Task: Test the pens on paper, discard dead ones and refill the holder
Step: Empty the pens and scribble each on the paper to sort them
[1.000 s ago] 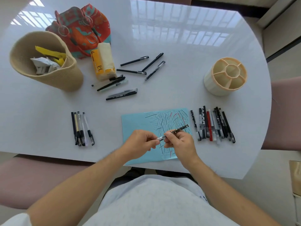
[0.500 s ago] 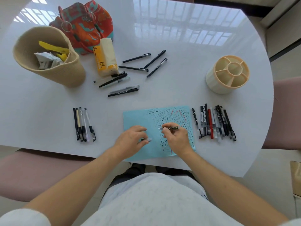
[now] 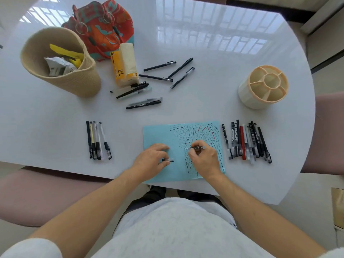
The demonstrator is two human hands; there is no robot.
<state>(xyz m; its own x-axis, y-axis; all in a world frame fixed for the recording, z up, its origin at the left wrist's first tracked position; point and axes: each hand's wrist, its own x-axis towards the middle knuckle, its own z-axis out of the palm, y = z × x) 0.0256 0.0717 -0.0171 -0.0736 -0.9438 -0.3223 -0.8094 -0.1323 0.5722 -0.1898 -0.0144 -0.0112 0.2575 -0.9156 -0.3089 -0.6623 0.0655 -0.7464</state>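
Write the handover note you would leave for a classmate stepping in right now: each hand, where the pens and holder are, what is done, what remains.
Right hand grips an uncapped pen, tip on the scribbled blue paper. Left hand holds its cap and rests on the paper.
Holder stands empty, far right.
Row of pens right of the paper; smaller row to its left; loose pens lie beyond the paper. Which row is which, I cannot tell.
Done: many test strokes.
Left: finish this pen, test the loose ones, bin the dead ones, fill the holder.

Light blue paper, cream holder, red-orange patterned bag
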